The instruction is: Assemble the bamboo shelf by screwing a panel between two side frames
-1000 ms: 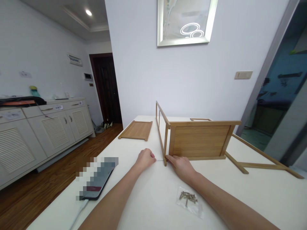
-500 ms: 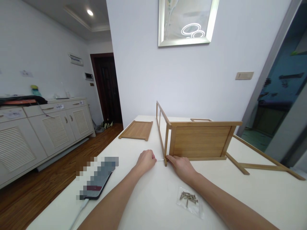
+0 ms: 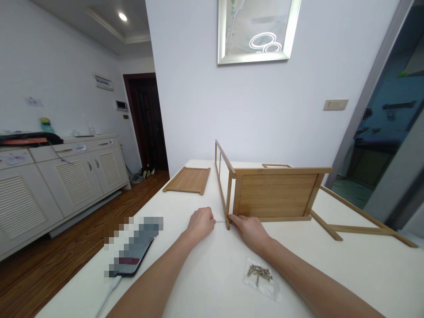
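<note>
My left hand (image 3: 201, 224) is closed in a fist around a tool whose handle is hidden. Its thin, pale metal shaft (image 3: 220, 221) points right and meets the lower end of an upright wooden side frame (image 3: 229, 198). On the other side of that joint, my right hand (image 3: 251, 229) grips the bottom corner of a wooden panel (image 3: 276, 196), thumb and fingers close to the frame. The panel stands on its long edge, against the side frame. Below my right hand lies a clear plastic bag with several bronze-coloured screws (image 3: 260, 273).
A flat wooden panel (image 3: 188, 180) lies at the back left of the white table (image 3: 198, 282). Another wooden frame (image 3: 364, 230) lies at the right, partly behind the upright panel. A phone (image 3: 137, 247) with a white cable (image 3: 107, 296) rests at the left edge.
Both hands, the tool and the wooden pieces hold the same places. The whole view has shifted very slightly.
</note>
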`<action>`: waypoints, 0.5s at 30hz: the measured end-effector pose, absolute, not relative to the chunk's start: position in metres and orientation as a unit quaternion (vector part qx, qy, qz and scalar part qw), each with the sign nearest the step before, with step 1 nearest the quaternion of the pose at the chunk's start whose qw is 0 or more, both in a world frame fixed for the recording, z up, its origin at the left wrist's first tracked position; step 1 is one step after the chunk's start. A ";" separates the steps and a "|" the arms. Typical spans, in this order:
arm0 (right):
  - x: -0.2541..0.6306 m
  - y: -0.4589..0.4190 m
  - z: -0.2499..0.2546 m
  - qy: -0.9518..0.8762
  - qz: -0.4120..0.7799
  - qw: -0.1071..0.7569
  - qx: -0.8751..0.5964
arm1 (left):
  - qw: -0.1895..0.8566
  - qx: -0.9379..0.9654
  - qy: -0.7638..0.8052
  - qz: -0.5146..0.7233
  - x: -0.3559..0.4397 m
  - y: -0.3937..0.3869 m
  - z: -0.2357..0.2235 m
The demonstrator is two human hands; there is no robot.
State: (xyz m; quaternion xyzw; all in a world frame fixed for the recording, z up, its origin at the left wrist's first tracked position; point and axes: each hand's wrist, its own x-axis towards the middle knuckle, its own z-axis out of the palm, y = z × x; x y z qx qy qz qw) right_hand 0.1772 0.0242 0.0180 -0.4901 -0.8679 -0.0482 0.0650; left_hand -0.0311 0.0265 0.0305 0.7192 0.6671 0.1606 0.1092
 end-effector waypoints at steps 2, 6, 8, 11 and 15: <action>0.177 0.024 0.018 -0.869 -0.049 0.068 -0.488 | 0.102 0.724 0.664 0.154 -0.030 0.025 0.032; 0.177 0.024 0.018 -0.869 -0.048 0.069 -0.487 | 0.088 0.732 0.661 0.139 -0.029 0.023 0.036; 0.177 0.024 0.018 -0.870 -0.046 0.068 -0.487 | 0.081 0.735 0.660 0.133 -0.028 0.022 0.038; 0.178 0.024 0.019 -0.870 -0.044 0.065 -0.486 | 0.071 0.739 0.658 0.123 -0.027 0.021 0.038; 0.178 0.024 0.019 -0.870 -0.041 0.064 -0.486 | 0.055 0.747 0.652 0.115 -0.027 0.022 0.038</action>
